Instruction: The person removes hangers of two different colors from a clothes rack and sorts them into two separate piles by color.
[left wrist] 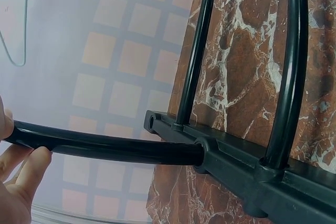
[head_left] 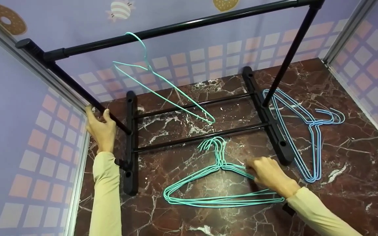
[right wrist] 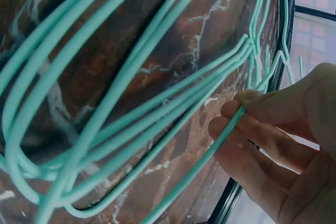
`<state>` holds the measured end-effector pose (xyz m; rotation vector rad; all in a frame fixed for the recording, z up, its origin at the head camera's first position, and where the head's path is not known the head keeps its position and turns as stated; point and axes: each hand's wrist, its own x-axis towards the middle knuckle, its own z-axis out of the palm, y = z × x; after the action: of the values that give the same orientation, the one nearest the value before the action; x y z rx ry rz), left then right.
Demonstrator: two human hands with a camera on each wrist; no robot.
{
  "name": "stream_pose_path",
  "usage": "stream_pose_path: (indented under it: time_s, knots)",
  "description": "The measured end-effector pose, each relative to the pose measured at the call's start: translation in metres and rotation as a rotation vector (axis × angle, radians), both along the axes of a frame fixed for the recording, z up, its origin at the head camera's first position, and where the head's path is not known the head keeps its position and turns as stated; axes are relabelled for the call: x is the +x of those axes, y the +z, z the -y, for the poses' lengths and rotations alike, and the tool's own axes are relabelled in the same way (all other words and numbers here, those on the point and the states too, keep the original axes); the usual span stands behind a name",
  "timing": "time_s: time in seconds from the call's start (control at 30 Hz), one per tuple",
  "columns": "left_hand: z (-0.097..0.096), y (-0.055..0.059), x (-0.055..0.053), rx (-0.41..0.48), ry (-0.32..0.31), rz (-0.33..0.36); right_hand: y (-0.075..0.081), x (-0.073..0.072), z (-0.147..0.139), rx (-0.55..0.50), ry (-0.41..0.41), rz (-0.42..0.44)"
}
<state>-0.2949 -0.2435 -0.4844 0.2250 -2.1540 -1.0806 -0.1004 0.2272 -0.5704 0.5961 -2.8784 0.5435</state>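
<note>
My left hand (head_left: 102, 131) grips the left upright post (head_left: 77, 86) of a black clothes rack, its fingers and thumb around the tube (left wrist: 115, 148) in the left wrist view. With thumb and fingertips, my right hand (head_left: 271, 173) pinches the shoulder wire of one green hanger (right wrist: 193, 167). That hanger belongs to a stack of several green wire hangers (head_left: 220, 163) lying on the floor, hooks pointing toward the rack. In the right wrist view, the pinched wire stands apart from the others. One more green hanger (head_left: 176, 87) hangs by its hook from the rack's top bar (head_left: 192, 24).
Blue wire hangers (head_left: 314, 124) lie on the dark marble floor (head_left: 162, 216) at the right, partly under the rack's right foot (head_left: 274, 137). Two low crossbars (head_left: 202, 137) join the rack's feet. Printed walls (head_left: 21, 131) stand at the left, back and right.
</note>
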Motion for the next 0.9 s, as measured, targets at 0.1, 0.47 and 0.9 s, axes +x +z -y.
stream_pose_path:
  time_s: [0.1, 0.47, 0.9]
  knots:
    - [0.000, 0.000, 0.000, 0.004, -0.001, 0.019, -0.005, -0.001, 0.000, -0.001, 0.000, -0.016]
    - [0.001, 0.000, 0.000, 0.010, 0.011, 0.033, -0.019, -0.002, -0.001, -0.012, -0.002, -0.053]
    - [0.002, -0.001, -0.001, -0.010, 0.014, 0.032, 0.037, -0.028, 0.008, -0.161, -0.086, -0.174]
